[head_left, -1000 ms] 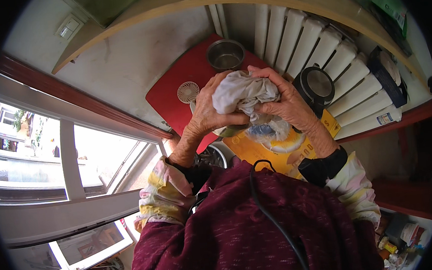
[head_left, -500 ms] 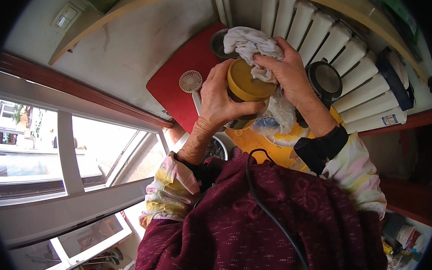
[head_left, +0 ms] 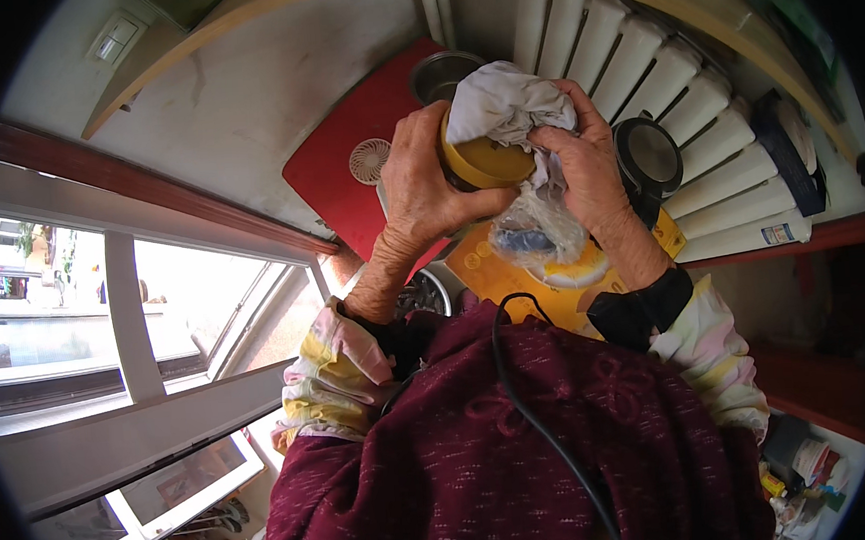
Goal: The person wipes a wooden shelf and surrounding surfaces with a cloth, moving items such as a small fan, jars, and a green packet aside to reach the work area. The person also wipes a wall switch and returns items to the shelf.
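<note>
Head view, yellow round container (head_left: 485, 164) clasped in your left hand (head_left: 418, 183) above a red tabletop (head_left: 330, 172), crumpled white cloth (head_left: 506, 102) pinched against it by your right hand (head_left: 593, 168), clear plastic bag (head_left: 545, 224) nearer you, silver metal pot (head_left: 436, 74) partly blocked beyond, round white fan (head_left: 370, 161) leftward

This looks like a home: a white column radiator (head_left: 637, 63), a metal pot (head_left: 442, 77) and small fan (head_left: 370, 160) by a red tabletop (head_left: 330, 172), and a household light switch (head_left: 116, 37).
</note>
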The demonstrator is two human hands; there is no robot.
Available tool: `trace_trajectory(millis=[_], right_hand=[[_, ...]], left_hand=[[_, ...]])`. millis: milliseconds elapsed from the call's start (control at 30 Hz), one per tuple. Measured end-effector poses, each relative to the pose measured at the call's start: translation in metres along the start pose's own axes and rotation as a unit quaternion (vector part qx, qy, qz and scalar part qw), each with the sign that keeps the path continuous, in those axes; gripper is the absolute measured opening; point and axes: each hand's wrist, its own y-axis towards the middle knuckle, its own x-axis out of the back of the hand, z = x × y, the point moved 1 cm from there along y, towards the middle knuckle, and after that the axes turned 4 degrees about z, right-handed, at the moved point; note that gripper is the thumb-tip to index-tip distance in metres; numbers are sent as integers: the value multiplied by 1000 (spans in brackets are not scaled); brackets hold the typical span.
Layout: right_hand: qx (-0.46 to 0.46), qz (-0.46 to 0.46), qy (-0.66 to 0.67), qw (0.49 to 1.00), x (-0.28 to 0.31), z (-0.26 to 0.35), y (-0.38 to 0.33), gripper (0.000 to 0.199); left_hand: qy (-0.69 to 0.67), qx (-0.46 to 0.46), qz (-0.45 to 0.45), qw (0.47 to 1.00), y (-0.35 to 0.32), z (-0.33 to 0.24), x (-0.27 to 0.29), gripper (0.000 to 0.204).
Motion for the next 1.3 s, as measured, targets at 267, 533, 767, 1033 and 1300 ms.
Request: trace_trajectory(millis=[267, 533, 767, 1033, 1300], right_hand=[[-77, 76, -194, 975, -9, 8, 31, 61], [-3, 124, -244, 962, -12, 14, 18, 53], [-53, 23, -216, 975, 1, 11, 32, 42], [58, 93, -356, 928, -24, -4, 26, 54], [-13, 87, -298, 950, 1, 13, -1, 42]], left_hand=[[-44, 4, 79, 996, 0, -2, 1, 80], [-130, 81, 67, 986, -1, 16, 6, 76], [-56, -15, 75, 995, -7, -1, -5, 80], [-182, 96, 122, 971, -5, 13, -11, 70], [-30, 54, -16, 998, -14, 29, 6, 80]])
